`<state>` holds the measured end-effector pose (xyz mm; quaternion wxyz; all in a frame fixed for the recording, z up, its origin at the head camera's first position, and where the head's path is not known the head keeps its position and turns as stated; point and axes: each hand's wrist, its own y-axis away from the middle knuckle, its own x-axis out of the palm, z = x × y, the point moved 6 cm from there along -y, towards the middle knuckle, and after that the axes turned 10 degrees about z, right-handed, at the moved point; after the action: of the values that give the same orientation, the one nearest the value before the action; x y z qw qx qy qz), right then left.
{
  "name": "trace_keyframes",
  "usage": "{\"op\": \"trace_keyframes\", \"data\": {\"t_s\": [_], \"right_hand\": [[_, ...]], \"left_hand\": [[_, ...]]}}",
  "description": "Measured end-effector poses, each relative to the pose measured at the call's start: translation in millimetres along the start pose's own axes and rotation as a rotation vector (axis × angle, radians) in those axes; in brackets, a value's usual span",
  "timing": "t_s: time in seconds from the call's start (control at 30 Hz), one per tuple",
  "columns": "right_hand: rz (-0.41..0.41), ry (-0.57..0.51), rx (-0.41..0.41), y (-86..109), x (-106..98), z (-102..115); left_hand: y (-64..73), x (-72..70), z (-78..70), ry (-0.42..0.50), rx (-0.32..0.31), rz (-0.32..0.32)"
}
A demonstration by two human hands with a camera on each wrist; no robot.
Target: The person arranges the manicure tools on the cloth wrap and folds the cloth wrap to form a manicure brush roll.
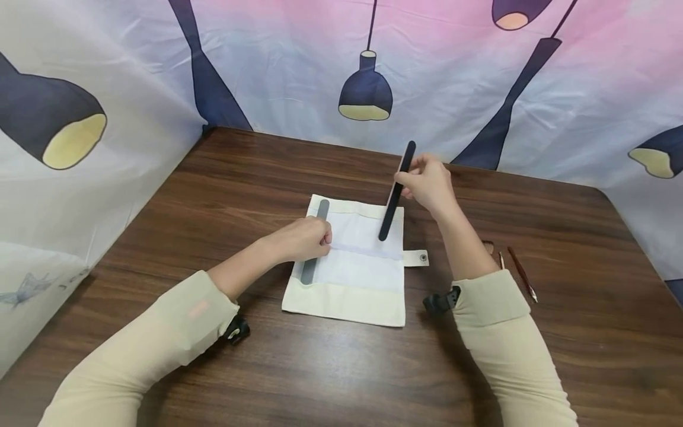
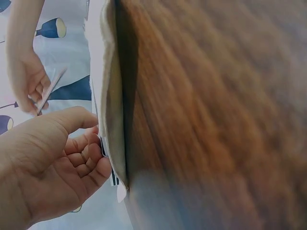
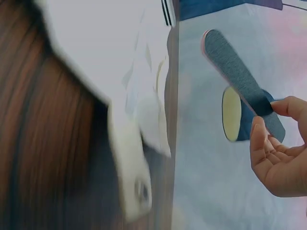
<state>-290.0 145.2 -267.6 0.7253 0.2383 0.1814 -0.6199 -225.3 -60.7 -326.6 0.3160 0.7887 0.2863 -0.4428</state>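
A cream cloth pouch [image 1: 347, 305] lies spread out, its snap tab [image 1: 416, 258] sticking out to the right. Along its left side rests a grey nail file [image 1: 322, 209], partly covered by my left hand [image 1: 306, 240]. The fingers of that hand are curled, thumb and fingertips at the pouch's cloth in the left wrist view; what lies exactly between them is partly hidden. Above the pouch's upper right corner, my right hand [image 1: 432, 184] pinches a black nail file [image 1: 392, 207] between thumb and fingers. The file slants, its lower end over the pouch.
To the right of the pouch, a slim tool [image 1: 522, 273] with a brown handle and metal tip lies on the wooden table [image 1: 256, 367]. Another thin tool [image 1: 501, 260] beside it is partly hidden by my right forearm. A lamp-printed cloth [image 1: 299, 71] hangs behind the table.
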Motion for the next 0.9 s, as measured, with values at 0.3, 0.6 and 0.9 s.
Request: {"op": "trace_keyframes", "data": {"t_s": [0.3, 0.6, 0.9], "right_hand": [[0.014, -0.032, -0.003, -17.9, 41.2, 17.0], [-0.032, 0.002, 0.061, -26.5, 69.0, 12.7], [0.065, 0.094, 0.185, -29.2, 86.6, 4.6]], "left_hand": [[-3.6, 1.5, -1.6, -0.027, 0.020, -0.027], [-2.7, 2.8, -1.5, -0.025, 0.047, -0.054], [-0.7, 4.6, 0.0, -0.013, 0.041, -0.057]]}}
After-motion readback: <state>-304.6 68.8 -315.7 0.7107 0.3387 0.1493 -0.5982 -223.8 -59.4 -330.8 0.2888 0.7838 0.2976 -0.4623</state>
